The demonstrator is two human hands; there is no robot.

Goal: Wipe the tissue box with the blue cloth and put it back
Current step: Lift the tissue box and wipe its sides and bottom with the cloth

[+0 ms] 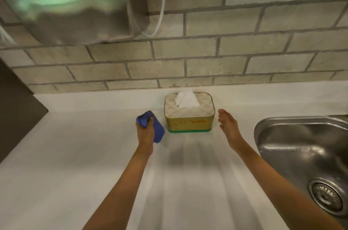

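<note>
Tissue box (pixel 189 116): upright on the white countertop (pixel 75 154), toward the far edge, near the brick-pattern tiled wall (pixel 207 56) though contact with it cannot be told. Cream quilted lid on top, gold sides with a reddish smear across the near face, green band along the base. White tissue (pixel 186 99) sticking up from the slot in the lid.

Blue cloth (pixel 153 126): bunched in the left hand (pixel 145 132), just left of the box, not touching it. Fingers clenched around the cloth, thumb over the top, a loose flap hanging toward the box's near left corner.

Right hand (pixel 228 126): just right of the box, apart from it, flat and released, fingers straight and together, pointing away toward the wall, holding nothing. Both bare forearms reaching in from the near edge, shadows streaked across the counter between them.

Stainless steel sink (pixel 278 139): set into the counter at the far right, drain strainer (pixel 326 196) visible at its bottom. Metal range hood (pixel 66 4) above at the upper left, a white cord (pixel 162 4) looping down beside it against the wall.
</note>
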